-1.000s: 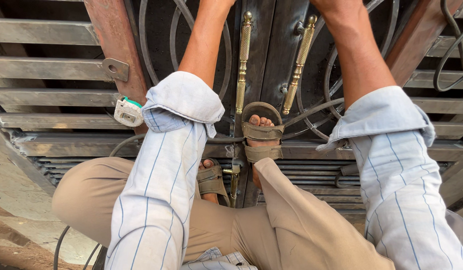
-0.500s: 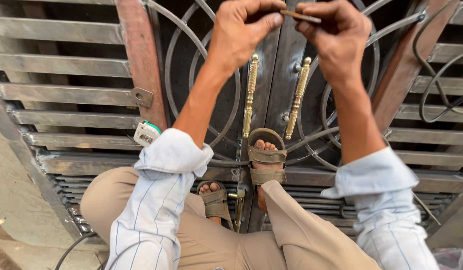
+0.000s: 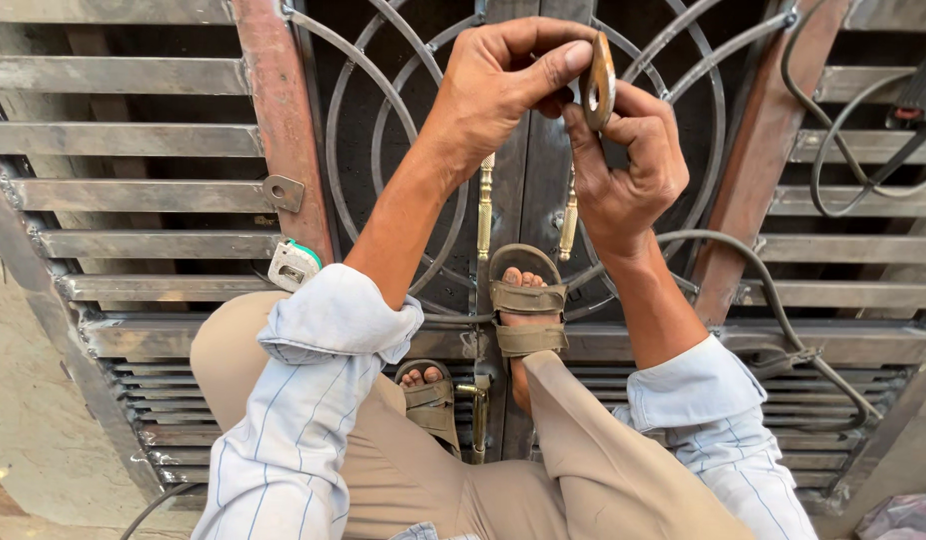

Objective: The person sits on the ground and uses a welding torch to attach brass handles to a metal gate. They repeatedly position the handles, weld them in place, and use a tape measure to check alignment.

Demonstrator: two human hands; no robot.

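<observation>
— While both hands are raised at twelve o'clock in the view, what do they hold?

— A small flat rusty-brown metal disc with a hole through its middle. The left hand is curled closed, its thumb pressed against the disc's near face. The right hand is closed too, fingers wrapped in from below and behind, touching the disc's lower edge. The two hands meet at the disc, so it is pinched between them, standing on edge.

— And beneath them?

— A dark steel gate of curved rings and flat bars lies flat under the person. Two slim brass-coloured turned spindles run along its centre post, just below the hands toward six o'clock. The person's feet in olive strapped sandals stand on the gate, one at six o'clock from the disc, the other lower and to seven o'clock.

— Anything to the sides?

— At nine o'clock, a white and green tape measure case rests on a horizontal slat, beside a rust-red upright bar. At three o'clock, grey cables loop over the slats. No box, tray or other container shows; I cannot tell what the pale crumpled thing at the lower right corner is.

— Clothing?

— Pale blue striped shirt sleeves, rolled at the forearm, and tan trousers.
</observation>
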